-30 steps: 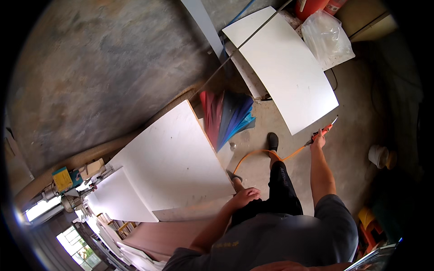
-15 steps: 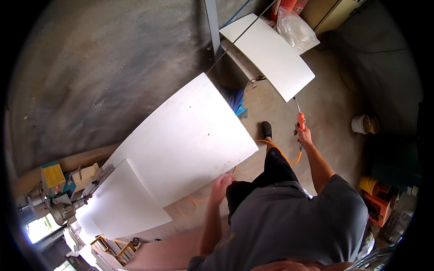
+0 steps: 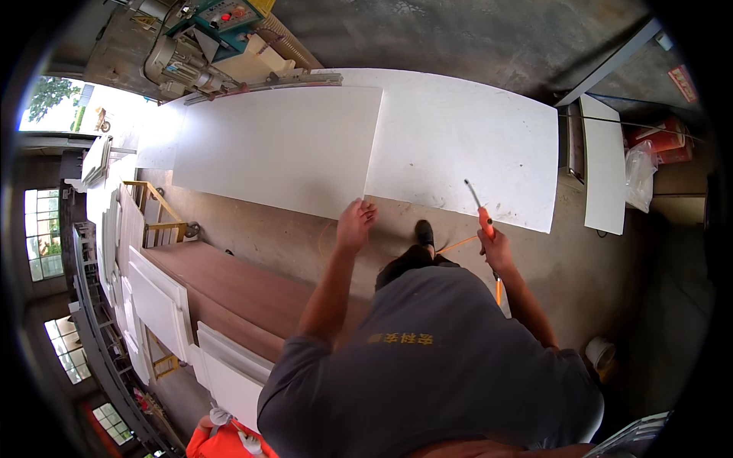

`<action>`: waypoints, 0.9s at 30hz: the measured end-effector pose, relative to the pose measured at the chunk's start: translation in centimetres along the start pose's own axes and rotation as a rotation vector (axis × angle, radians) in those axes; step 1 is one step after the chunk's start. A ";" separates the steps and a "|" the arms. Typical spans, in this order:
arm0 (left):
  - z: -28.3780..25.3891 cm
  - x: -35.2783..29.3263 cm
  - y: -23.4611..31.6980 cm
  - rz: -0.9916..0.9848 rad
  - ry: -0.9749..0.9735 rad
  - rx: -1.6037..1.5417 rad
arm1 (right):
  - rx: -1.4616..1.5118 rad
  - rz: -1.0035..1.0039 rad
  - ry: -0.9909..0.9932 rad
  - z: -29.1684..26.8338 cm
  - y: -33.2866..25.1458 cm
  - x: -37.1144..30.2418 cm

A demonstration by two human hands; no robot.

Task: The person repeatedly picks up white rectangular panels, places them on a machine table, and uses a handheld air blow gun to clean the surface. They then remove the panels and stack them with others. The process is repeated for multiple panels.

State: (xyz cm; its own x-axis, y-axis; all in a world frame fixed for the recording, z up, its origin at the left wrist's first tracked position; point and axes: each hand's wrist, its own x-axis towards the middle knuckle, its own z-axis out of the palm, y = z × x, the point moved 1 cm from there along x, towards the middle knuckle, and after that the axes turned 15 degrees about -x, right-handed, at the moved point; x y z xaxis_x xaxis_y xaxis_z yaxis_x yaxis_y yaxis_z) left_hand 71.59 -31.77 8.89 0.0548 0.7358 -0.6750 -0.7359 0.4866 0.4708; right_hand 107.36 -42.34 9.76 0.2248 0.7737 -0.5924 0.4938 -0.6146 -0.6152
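Observation:
My right hand (image 3: 498, 250) is wrapped round the orange grip of an air blow gun (image 3: 485, 221). Its thin metal nozzle points up and to the left over a large white panel (image 3: 466, 145), and an orange hose (image 3: 499, 291) hangs below the grip. My left hand (image 3: 356, 224) is at the near edge of a smaller white panel (image 3: 282, 145) that lies on the large one. Its fingers are loosely bent with nothing visible in them; whether they touch the edge I cannot tell. Small dark specks dot the large panel.
A machine with a motor (image 3: 177, 65) stands at the upper left. A brown-topped trolley (image 3: 229, 275) and stacked white boards (image 3: 160, 301) are to my left. A person in orange (image 3: 229, 439) is at the lower left. At right are another white panel (image 3: 603, 168) and a plastic bag (image 3: 640, 175).
My view has swung left, bringing the trolley and the person in orange into sight. The blow gun has come over the large panel's near edge. My left hand is now beside the smaller panel.

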 end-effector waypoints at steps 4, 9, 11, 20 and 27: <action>-11.7 -4.6 5.5 0.104 0.066 0.166 | 0.165 0.147 0.044 2.9 1.2 1.8; -24.3 -1.7 16.7 0.191 0.401 0.351 | -0.094 -0.068 -0.395 9.4 -8.9 -2.9; -28.3 2.5 22.6 0.246 0.463 0.365 | 0.030 -0.033 -0.248 13.1 -12.2 -2.2; -40.0 22.6 47.9 0.425 0.821 0.275 | -0.202 -0.046 -0.515 32.1 -26.0 2.6; -44.9 27.0 56.8 0.360 0.826 0.374 | 0.660 0.412 -0.579 34.1 -22.1 3.5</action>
State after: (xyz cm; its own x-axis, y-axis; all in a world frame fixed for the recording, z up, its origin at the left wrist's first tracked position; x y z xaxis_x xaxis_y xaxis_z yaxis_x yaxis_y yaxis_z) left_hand 0.94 -5.42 -8.15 -0.7267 0.3771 -0.5742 -0.3468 0.5201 0.7805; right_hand 68.57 -31.28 3.53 -0.2610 0.3914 -0.8824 -0.1420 -0.9197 -0.3660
